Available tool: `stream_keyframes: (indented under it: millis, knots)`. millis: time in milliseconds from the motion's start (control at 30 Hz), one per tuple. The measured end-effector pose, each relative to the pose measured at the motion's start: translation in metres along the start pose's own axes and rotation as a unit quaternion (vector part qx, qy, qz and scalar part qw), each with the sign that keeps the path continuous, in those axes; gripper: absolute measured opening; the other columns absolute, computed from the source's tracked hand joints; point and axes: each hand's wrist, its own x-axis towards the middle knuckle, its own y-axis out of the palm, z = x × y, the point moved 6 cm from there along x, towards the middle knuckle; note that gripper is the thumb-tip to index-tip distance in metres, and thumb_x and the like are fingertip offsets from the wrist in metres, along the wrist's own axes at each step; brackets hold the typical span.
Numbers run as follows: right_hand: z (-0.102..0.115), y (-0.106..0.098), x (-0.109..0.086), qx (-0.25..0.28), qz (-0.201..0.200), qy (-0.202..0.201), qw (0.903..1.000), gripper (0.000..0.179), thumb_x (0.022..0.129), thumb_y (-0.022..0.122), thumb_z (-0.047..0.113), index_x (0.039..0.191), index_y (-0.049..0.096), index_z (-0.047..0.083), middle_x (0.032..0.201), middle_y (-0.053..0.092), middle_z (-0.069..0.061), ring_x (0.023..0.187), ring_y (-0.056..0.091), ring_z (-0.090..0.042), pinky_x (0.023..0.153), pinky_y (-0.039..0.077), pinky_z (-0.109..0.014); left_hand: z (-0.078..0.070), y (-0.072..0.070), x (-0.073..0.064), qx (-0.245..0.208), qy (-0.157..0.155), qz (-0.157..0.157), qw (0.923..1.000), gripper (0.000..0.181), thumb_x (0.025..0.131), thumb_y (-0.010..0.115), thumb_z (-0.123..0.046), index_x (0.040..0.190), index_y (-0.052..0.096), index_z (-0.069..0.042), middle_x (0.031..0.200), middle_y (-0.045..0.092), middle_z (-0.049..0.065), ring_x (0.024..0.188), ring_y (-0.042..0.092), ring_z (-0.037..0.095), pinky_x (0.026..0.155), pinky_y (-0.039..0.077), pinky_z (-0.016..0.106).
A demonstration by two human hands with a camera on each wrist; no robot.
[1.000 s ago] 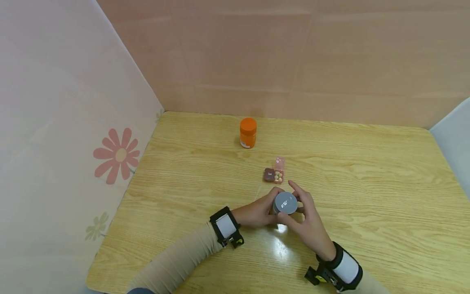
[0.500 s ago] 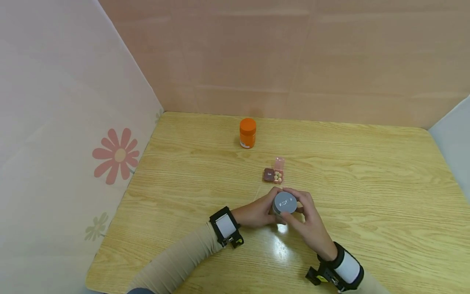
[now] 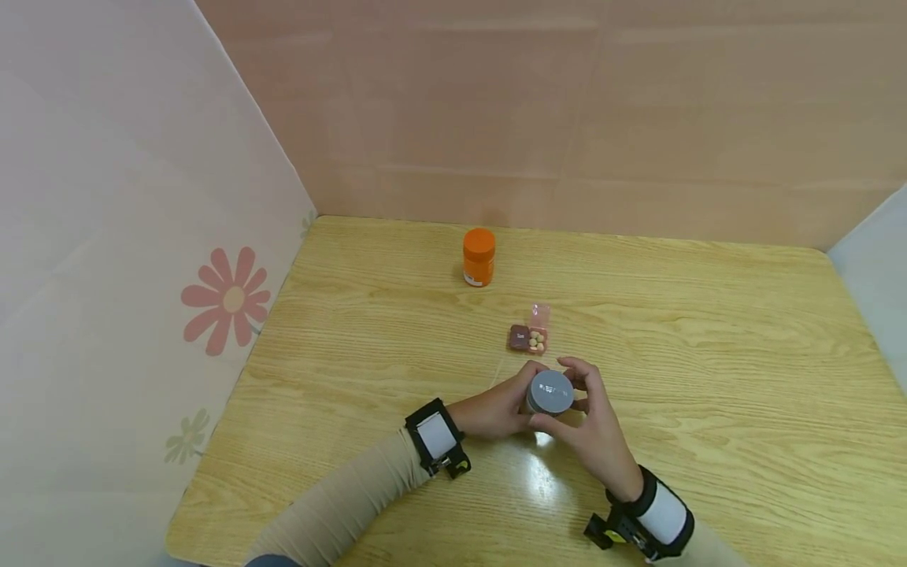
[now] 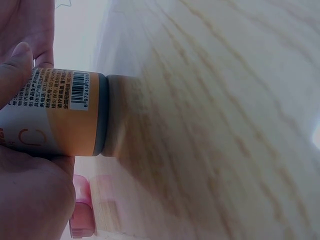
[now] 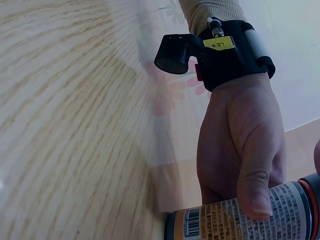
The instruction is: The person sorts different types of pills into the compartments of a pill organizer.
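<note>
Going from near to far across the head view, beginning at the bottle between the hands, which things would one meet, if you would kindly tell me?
Grey-lidded cylindrical bottle → small dark-red-and-pink pill box with one lid open → orange cylindrical bottle → pinkish-brown wall covering.

The cylindrical, glossy grey-lidded jar (image 3: 552, 392) wears an orange-and-pale label (image 4: 70, 125) with dark lettering. Beyond the jar, the small plastic pill box (image 3: 520, 338) is maroon and translucent pink, the cylindrical lidded bottle (image 3: 479, 258) bright orange. Left of the jar, the white sheet (image 3: 106, 331) bears a pink-petalled flower (image 3: 209, 298). Around the jar, the wood-grained tabletop (image 3: 708, 378) is yellow.
</note>
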Motion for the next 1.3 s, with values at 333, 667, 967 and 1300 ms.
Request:
stream_keyframes:
  millis: [333,667,967,1300]
  knots:
    - [0.0056,0.0003,-0.0052,0.01,0.037,-0.033,0.9987,0.075,0.092,0.071,-0.001,0.158,0.038,0.015,0.134,0.041,-0.007,0.118,0.038,-0.009,0.088,0.039,-0.034,0.0018,0.0002,0.0,0.004,-0.001,0.001,1.0,0.056,0.099,0.064,-0.003,0.141,0.027,-0.01,0.148,0.045,0.009,0.142,0.037,0.012,0.119,0.028,0.029]
    - [0.003,-0.0006,-0.0011,0.036,0.028,-0.013,0.9989,0.059,0.092,0.074,0.002,0.143,0.046,0.006,0.139,0.045,-0.004,0.118,0.042,-0.013,0.089,0.04,-0.03,0.0021,0.0,-0.0007,0.008,0.008,0.001,0.9999,0.053,0.102,0.062,-0.009,0.141,0.027,-0.01,0.149,0.043,0.01,0.141,0.038,0.011,0.119,0.028,0.029]
    - [0.0003,0.0013,0.0005,0.034,-0.001,0.018,0.9993,0.067,0.085,0.081,0.0,0.139,0.041,0.0,0.132,0.047,-0.005,0.112,0.046,-0.014,0.088,0.041,-0.031,0.0033,0.0002,0.0003,-0.004,-0.006,-0.002,1.0,0.054,0.1,0.063,-0.006,0.141,0.028,-0.011,0.148,0.042,0.009,0.141,0.036,0.011,0.119,0.027,0.029]
    - [0.0063,0.0001,-0.0052,0.025,0.01,-0.029,0.9992,0.081,0.089,0.074,-0.005,0.158,0.035,0.013,0.128,0.044,-0.008,0.116,0.042,-0.011,0.086,0.041,-0.032,0.0035,-0.0002,0.0001,0.005,0.012,0.004,0.9999,0.056,0.1,0.064,-0.008,0.141,0.027,-0.012,0.149,0.044,0.01,0.141,0.037,0.011,0.119,0.028,0.029]
